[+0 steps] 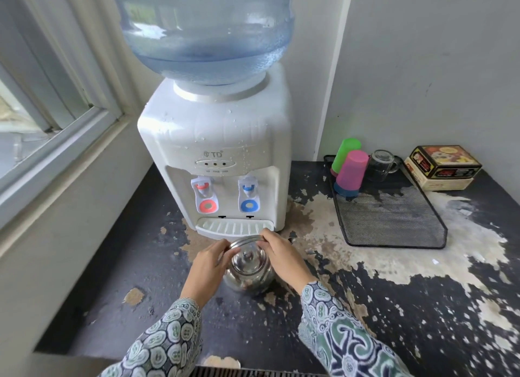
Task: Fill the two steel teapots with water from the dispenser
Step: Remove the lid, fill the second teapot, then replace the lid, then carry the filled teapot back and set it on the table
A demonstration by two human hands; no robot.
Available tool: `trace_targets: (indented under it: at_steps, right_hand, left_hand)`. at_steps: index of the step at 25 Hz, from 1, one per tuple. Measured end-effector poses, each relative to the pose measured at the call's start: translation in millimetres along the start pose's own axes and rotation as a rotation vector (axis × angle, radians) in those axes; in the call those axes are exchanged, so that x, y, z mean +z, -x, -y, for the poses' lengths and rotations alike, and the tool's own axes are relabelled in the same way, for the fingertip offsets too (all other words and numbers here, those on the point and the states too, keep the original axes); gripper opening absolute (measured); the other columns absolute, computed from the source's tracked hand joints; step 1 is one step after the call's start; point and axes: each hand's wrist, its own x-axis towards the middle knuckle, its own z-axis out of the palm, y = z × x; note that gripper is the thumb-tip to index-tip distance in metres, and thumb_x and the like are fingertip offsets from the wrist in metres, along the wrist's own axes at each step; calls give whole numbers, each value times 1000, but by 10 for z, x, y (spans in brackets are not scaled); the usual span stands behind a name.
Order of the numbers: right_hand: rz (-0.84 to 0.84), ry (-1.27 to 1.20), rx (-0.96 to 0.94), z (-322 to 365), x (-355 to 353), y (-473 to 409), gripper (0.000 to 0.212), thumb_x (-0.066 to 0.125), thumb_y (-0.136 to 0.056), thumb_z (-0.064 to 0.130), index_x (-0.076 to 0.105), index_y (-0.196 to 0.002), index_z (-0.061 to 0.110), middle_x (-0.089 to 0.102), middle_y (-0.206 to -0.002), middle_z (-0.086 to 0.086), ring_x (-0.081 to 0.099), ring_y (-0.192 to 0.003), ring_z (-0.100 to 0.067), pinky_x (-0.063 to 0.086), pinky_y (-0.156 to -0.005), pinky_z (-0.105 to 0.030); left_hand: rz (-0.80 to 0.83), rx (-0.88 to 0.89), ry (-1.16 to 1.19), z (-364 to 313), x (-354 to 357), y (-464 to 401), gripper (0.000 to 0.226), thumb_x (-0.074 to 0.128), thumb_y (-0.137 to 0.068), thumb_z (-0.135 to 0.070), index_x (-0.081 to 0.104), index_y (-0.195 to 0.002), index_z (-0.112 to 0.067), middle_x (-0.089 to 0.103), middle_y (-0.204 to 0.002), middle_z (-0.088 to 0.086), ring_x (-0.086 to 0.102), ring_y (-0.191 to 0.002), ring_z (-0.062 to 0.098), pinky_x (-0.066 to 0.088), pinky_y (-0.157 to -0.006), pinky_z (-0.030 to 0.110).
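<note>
Head view: both hands, left hand (208, 267) and right hand (284, 257), seemingly pinch the teapot (249, 269) handle.

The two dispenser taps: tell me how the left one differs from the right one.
The left tap has a red lever and a red ring below it; the right tap has a blue lever and a blue ring. The right tap stands roughly behind the steel teapot on the counter; the left tap is off to that pot's left. Both are white-bodied, the same shape, and sit above the drip tray.
</note>
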Motion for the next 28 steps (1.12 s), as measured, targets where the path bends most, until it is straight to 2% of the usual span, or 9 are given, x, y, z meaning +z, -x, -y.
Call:
trace_targets:
  at_steps: [4,7,10,13,16,19,21,24,28]
  right_hand:
    - [32,4,-28,91,-132,266,19,38,-98,29,45,-93,12,57,-86,16,56,-71,-6,45,-58,-29]
    - [25,6,-68,160,-304,615,22,39,-97,34,44,-88,15,45,-70,19,49,-59,-5,40,-54,-31]
    - [23,10,-110,179,-456,1012,25,40,-96,36,42,-82,15,46,-68,12,49,-59,-15,39,-56,-35]
    - [27,10,-141,196,-642,1471,27,40,-96,36,45,-85,11,53,-70,-1,46,-56,-19,37,-55,-35]
    - [14,36,-161,166,-904,1951,26,39,-96,34,48,-90,10,50,-69,4,48,-56,-16,39,-54,-33]
    - [-33,66,-152,63,-1282,2509,28,39,-96,37,51,-102,12,65,-92,-5,64,-78,-23,54,-67,-42]
    - [-69,76,-146,-60,-1558,2879,27,40,-96,38,52,-104,14,66,-100,-5,64,-85,-23,54,-72,-47]
    - [-146,85,-129,-327,-2041,3434,21,42,-96,35,48,-88,16,66,-87,-1,63,-73,-22,52,-66,-47]
    - [-182,93,-60,-826,-2718,4278,21,43,-96,34,50,-91,15,53,-67,17,52,-61,-7,45,-62,-38]
  left_hand:
    - [-12,39,-27,-210,-66,260,20,54,-90,-26,49,-73,-17,59,-67,0,52,-63,18,38,-60,33]
    - [-40,54,1,-518,-106,569,23,51,-92,-25,50,-75,-9,63,-70,10,55,-66,28,42,-62,38]
    - [-58,62,37,-794,-94,922,26,50,-92,-26,51,-79,-4,64,-73,16,58,-70,31,45,-64,38]
    - [-60,52,50,-1066,-51,1252,26,50,-92,-28,51,-82,-4,63,-71,12,57,-68,27,42,-60,23]
    - [-42,70,70,-1413,35,1573,22,54,-90,-26,52,-81,-6,61,-68,6,50,-61,16,37,-55,13]
    - [34,132,146,-1834,211,1891,24,58,-87,-27,53,-77,-6,59,-68,15,47,-60,15,39,-61,24]
    - [97,175,212,-2142,355,2069,29,59,-84,-37,53,-74,-11,56,-67,15,46,-61,15,39,-62,33]
    - [181,242,295,-2710,687,2316,32,57,-82,-47,55,-73,-16,57,-64,5,49,-61,12,42,-61,34]
    - [233,341,325,-3546,1332,2695,26,56,-81,-40,58,-76,-14,57,-61,-4,52,-58,8,43,-58,22]
